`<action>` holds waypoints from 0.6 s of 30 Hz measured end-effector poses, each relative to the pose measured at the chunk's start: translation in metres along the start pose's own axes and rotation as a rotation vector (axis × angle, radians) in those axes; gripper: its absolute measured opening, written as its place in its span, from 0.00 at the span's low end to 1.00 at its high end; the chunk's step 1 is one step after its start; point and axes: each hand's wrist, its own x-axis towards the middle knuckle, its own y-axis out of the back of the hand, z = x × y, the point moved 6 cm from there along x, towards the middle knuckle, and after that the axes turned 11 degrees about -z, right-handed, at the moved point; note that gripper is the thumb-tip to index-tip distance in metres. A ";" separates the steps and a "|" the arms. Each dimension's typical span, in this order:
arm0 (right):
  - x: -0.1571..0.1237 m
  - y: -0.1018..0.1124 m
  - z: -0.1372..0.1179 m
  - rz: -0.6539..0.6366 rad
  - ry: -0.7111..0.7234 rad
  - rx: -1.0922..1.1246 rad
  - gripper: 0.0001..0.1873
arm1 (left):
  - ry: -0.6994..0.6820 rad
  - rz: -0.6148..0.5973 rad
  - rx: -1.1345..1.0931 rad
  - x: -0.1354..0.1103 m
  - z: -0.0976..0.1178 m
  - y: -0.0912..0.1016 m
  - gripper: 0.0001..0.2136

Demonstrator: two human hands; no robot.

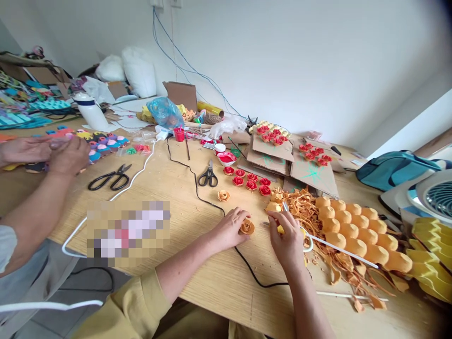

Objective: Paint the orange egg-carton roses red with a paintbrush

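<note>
1. Pinching an orange paper rose (246,227) against the desk (197,282), the left hand (229,230) had its grip pressed together on the flower's 9 o'clock side.
2. The right hand (287,238) sat at the rose's 3 o'clock, its grip closed round a yellow-and-white tool (309,246), seemingly scissors.
3. The tool's long axis ran from 3 to 9 o'clock, and its thin tip pointed at the rose and stopped just short of it.
4. Only the left hand touched the rose; the right hand was near it but apart.
5. Red roses (251,181) lay at the rose's 12 o'clock, and an orange egg tray (363,235) at its 3 o'clock.
6. A co-worker's hands (67,155) rested well apart, at 10 o'clock.
</note>
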 end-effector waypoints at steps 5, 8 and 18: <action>-0.001 -0.019 -0.006 -0.161 0.008 -0.014 0.14 | -0.018 0.025 -0.048 0.002 -0.002 0.002 0.29; -0.003 -0.033 -0.013 -0.246 0.027 -0.032 0.13 | -0.024 0.032 -0.066 0.003 -0.002 0.001 0.28; -0.003 -0.054 -0.015 -0.331 0.047 -0.082 0.08 | -0.010 0.019 -0.039 0.006 -0.002 0.001 0.15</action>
